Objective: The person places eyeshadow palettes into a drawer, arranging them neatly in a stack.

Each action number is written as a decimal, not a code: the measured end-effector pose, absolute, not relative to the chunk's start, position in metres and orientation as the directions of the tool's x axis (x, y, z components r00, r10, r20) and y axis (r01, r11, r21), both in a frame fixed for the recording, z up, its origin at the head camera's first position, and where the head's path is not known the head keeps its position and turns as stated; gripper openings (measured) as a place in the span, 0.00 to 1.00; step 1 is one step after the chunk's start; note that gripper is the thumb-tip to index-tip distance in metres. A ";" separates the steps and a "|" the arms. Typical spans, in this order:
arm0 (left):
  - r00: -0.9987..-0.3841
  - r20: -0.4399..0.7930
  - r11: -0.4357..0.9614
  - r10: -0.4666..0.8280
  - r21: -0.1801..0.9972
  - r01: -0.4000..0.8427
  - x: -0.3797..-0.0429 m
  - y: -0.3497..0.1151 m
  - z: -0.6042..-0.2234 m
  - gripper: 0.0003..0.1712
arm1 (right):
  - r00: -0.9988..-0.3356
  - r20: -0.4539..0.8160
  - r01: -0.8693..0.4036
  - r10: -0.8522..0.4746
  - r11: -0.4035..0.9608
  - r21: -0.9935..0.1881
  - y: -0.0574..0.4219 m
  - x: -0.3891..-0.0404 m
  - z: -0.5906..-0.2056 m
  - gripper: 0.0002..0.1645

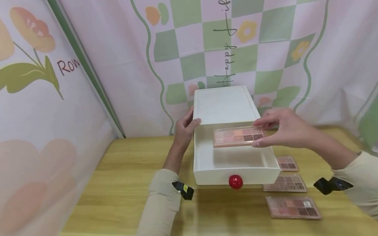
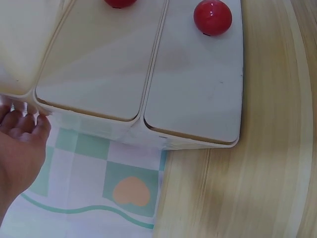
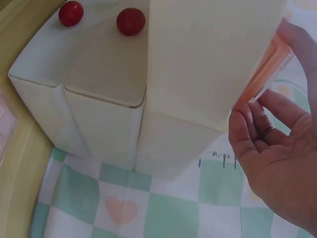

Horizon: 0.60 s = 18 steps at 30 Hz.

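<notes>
A white drawer cabinet (image 1: 224, 105) has its top drawer (image 1: 211, 176) pulled out, a round red knob (image 1: 235, 182) on the drawer's front. My left hand (image 1: 184, 129) holds the cabinet's upper left edge, thumb at the top corner and fingers against the side. In my right hand (image 1: 285, 128), an eyeshadow palette (image 1: 234, 136) with a clear lid is pinched between thumb and fingers. It hangs tilted over the open drawer, whose visible floor is bare. The right wrist view shows the palette's peach edge (image 3: 270, 67) beside the drawer wall, partly hidden by it.
Three more palettes lie in a column on the wooden table (image 1: 107, 208) right of the drawer: a near one (image 1: 293, 208), a middle one (image 1: 285, 184) and a far one (image 1: 287, 163) partly covered by the drawer. Two closed drawers (image 2: 198, 84) sit below. A patterned curtain (image 1: 189, 38) hangs behind.
</notes>
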<state>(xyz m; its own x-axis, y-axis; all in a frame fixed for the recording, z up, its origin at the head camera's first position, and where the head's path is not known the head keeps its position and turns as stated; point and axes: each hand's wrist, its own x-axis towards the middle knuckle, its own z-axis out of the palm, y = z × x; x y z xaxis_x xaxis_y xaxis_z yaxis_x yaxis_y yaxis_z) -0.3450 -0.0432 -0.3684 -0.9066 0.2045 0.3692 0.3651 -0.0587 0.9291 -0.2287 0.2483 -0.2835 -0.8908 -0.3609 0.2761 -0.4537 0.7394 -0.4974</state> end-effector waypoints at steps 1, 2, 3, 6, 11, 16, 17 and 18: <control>-0.905 0.372 -0.057 0.207 0.928 0.369 -0.345 -0.044 -0.368 0.40 | -0.889 0.274 -0.458 -0.368 0.735 -0.500 0.245 -0.230 -0.285 0.32; -0.904 0.374 -0.057 0.209 0.927 0.370 -0.345 -0.044 -0.368 0.40 | -0.886 0.273 -0.463 -0.375 0.730 -0.502 0.242 -0.231 -0.286 0.31; -0.903 0.374 -0.055 0.211 0.927 0.371 -0.346 -0.045 -0.368 0.40 | -0.884 0.270 -0.467 -0.381 0.727 -0.504 0.239 -0.233 -0.287 0.32; -0.900 0.376 -0.061 0.218 0.926 0.372 -0.346 -0.045 -0.367 0.40 | -0.880 0.261 -0.475 -0.397 0.720 -0.506 0.231 -0.235 -0.289 0.33; -0.896 0.388 -0.071 0.216 0.921 0.382 -0.347 -0.044 -0.367 0.39 | -0.862 0.247 -0.506 -0.442 0.716 -0.481 0.216 -0.240 -0.292 0.33; -0.892 0.398 -0.068 0.214 0.917 0.393 -0.345 -0.044 -0.368 0.38 | -0.849 0.233 -0.528 -0.475 0.733 -0.429 0.206 -0.242 -0.296 0.33; -0.892 0.399 -0.064 0.213 0.917 0.394 -0.345 -0.044 -0.368 0.38 | -0.846 0.232 -0.532 -0.480 0.735 -0.420 0.204 -0.242 -0.297 0.33; -0.892 0.398 -0.063 0.216 0.917 0.394 -0.345 -0.044 -0.368 0.38 | -0.843 0.230 -0.537 -0.487 0.735 -0.413 0.203 -0.242 -0.298 0.32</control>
<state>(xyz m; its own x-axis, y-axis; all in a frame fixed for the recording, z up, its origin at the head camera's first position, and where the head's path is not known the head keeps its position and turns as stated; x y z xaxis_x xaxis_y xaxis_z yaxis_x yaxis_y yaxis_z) -0.3447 -0.0444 -0.3681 -0.8918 0.2155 0.3978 0.3938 -0.0630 0.9170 -0.2416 0.2030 -0.2983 -0.8429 -0.4866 0.2297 -0.5372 0.7353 -0.4133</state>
